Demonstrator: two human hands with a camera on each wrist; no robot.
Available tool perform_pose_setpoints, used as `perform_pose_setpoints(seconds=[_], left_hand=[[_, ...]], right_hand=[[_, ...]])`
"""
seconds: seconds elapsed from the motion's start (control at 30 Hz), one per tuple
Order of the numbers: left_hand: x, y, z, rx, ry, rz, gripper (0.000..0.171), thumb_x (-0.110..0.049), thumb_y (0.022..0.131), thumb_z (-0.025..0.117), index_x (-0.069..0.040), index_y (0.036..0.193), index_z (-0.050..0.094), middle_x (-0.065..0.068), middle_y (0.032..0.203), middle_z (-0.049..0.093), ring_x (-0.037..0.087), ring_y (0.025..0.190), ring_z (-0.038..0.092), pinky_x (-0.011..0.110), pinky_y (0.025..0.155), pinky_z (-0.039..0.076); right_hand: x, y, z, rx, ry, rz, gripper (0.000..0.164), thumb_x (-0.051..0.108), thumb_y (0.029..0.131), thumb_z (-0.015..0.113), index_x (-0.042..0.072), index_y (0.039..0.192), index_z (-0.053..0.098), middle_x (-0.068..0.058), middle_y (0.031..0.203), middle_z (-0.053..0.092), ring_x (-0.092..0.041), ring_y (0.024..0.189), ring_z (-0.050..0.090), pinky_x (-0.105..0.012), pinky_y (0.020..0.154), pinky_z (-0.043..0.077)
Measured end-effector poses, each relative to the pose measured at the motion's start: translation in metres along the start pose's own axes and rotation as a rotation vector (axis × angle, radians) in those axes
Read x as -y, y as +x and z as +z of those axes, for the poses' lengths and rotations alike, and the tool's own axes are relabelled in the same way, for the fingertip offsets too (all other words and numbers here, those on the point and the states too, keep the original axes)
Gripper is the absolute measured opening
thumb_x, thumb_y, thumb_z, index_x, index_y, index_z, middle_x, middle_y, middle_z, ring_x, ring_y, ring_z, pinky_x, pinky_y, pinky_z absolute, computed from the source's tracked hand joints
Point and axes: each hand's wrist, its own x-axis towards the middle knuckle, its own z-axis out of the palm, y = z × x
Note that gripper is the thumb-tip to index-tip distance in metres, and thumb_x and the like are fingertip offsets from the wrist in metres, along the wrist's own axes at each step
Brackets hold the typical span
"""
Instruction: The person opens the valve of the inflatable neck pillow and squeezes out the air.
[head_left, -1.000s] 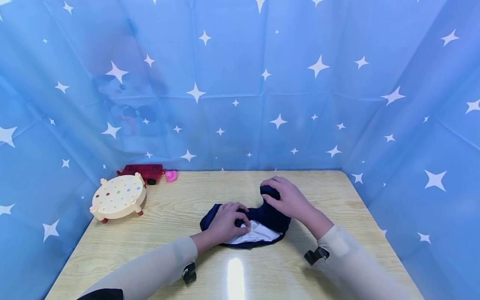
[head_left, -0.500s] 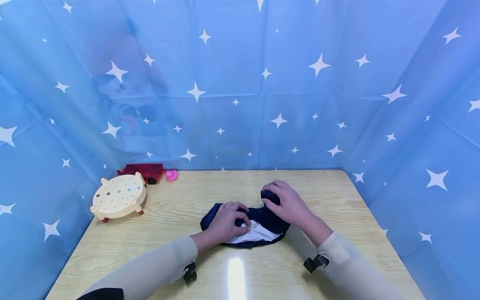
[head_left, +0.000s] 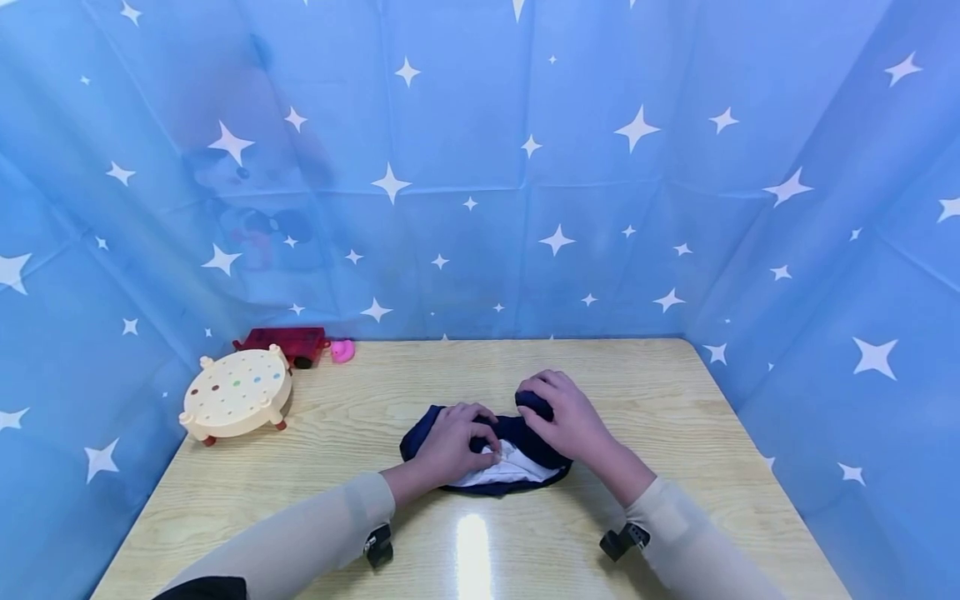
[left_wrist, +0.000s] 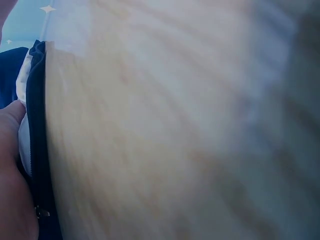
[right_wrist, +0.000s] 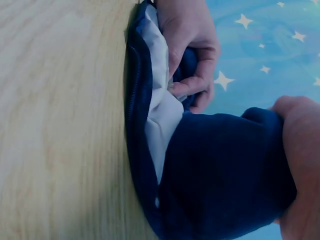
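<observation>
A navy cloth pouch (head_left: 517, 430) with a zipped edge lies at the middle of the table, its mouth spread and showing a white lining (right_wrist: 162, 120). My left hand (head_left: 457, 443) reaches into the mouth from the left; in the right wrist view its thumb and finger pinch navy cloth beside the lining. Farther right, my right hand (head_left: 573, 418) grips a rounded navy bulge (head_left: 534, 406) that rises from the pouch's far right side. The zipper pull (left_wrist: 42, 213) hangs at the near edge in the left wrist view. What fills the bulge is hidden.
At the back left of the wooden table (head_left: 360, 533) stand a round cream toy stool (head_left: 238, 392) with coloured dots, a red toy cart (head_left: 292, 342) and a small pink duck (head_left: 342, 351). A blue star-patterned curtain (head_left: 480, 167) encloses the table's back and sides.
My right hand has moved slightly toward me and to the left, bringing the navy bulge lower and nearer the pouch's mouth. The left hand has stayed in place.
</observation>
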Motion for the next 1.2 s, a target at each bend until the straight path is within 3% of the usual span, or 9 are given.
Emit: perform_pose_setpoints(seconds=[0.4,1.2], left_hand=[[0.000,0.000,-0.001,-0.002,-0.013,0.009,0.009,-0.041,0.094,0.090,-0.041,0.092,0.081,-0.009,0.141,0.065,0.023,0.135,0.056,0.056,0.117,0.038],[0.002,-0.001,0.002,0.004,-0.004,-0.011,0.011,-0.045,0.094,0.089,-0.044,0.093,0.078,-0.012,0.141,0.064,0.021,0.137,0.054,0.053,0.119,0.036]], right_hand=[[-0.006,-0.006,0.013,0.017,0.001,0.021,0.020,0.023,0.102,0.079,0.017,0.120,0.075,-0.005,0.122,0.070,-0.028,0.116,0.063,-0.052,0.095,0.058],[-0.009,-0.018,0.018,0.001,0.037,0.031,0.021,0.022,0.101,0.081,0.018,0.120,0.076,-0.001,0.121,0.070,-0.025,0.115,0.063,-0.052,0.094,0.058]])
